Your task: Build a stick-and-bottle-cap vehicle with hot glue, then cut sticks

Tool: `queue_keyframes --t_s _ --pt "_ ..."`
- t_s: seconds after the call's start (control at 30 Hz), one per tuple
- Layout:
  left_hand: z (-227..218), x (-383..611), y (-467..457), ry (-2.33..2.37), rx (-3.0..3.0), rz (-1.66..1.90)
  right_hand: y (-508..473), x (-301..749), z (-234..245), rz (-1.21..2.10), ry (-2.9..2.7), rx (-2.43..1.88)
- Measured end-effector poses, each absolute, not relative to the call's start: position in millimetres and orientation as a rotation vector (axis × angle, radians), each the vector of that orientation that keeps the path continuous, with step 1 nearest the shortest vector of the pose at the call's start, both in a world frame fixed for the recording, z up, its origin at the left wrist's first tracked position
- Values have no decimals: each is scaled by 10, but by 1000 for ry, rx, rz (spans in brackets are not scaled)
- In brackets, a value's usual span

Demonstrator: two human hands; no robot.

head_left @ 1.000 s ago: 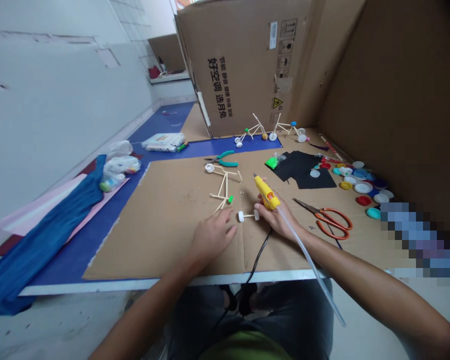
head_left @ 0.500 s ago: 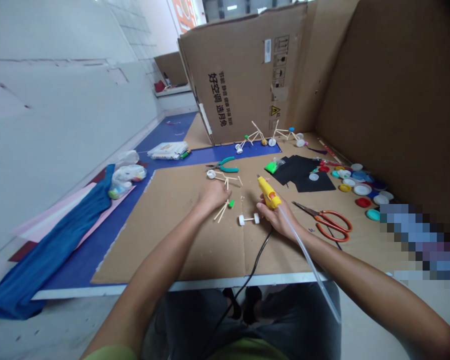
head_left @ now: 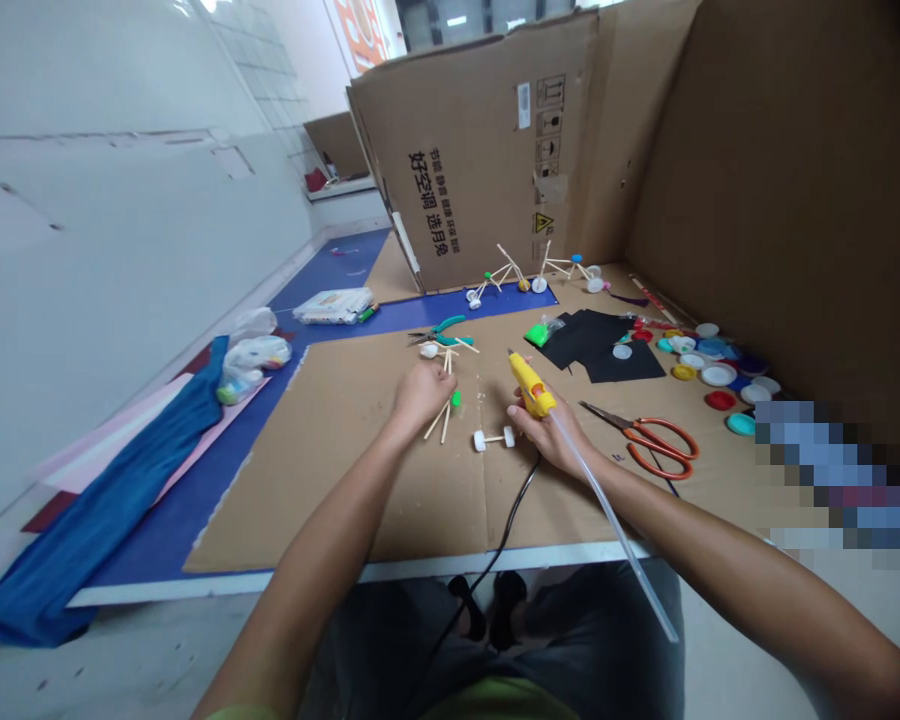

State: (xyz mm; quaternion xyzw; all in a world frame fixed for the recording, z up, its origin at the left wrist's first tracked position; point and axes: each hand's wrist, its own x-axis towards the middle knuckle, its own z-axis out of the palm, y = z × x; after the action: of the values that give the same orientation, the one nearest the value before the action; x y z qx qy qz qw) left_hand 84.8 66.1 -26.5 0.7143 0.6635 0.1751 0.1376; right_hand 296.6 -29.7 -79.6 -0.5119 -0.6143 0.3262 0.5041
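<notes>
My left hand (head_left: 424,394) is closed on a small frame of thin wooden sticks (head_left: 445,424), held just over the cardboard mat. A white wheel (head_left: 429,351) shows at the frame's far end and a green cap (head_left: 456,399) near its front; my fingers hide the middle. My right hand (head_left: 551,428) grips a yellow hot glue gun (head_left: 531,384), nozzle tilted away and to the left. From its back a long clear glue stick (head_left: 615,525) sticks out toward me. Between my hands lies a pair of white wheels on a stick axle (head_left: 493,439).
Teal-handled pliers (head_left: 451,331) lie beyond my left hand. Orange-handled scissors (head_left: 661,446) rest right of the glue gun, near black sheets (head_left: 596,346) and several bottle caps (head_left: 718,374). Finished-looking stick models (head_left: 506,270) stand before the cardboard box (head_left: 487,160). A black cord (head_left: 517,510) crosses the table edge.
In my left hand the stick frame has turned, so its wheel end and front sticks sit at a different angle. My right hand keeps hold of the glue gun. The view has shifted slightly.
</notes>
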Motion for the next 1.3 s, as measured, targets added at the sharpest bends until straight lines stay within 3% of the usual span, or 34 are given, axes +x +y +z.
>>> queue_keyframes --t_s 0.17,0.33,0.77,1.3 --pt "-205 944 633 1594 1807 942 -318 2977 -725 783 -1435 -1200" --pt "-256 1189 667 1247 1499 1139 -339 3009 -637 813 -1351 -1213" --pt "-561 1346 606 1107 1394 1137 -351 3047 -565 822 -1439 -1266" --pt "-567 1394 569 1141 1424 1163 -313 3120 -651 1027 -1699 -1400"
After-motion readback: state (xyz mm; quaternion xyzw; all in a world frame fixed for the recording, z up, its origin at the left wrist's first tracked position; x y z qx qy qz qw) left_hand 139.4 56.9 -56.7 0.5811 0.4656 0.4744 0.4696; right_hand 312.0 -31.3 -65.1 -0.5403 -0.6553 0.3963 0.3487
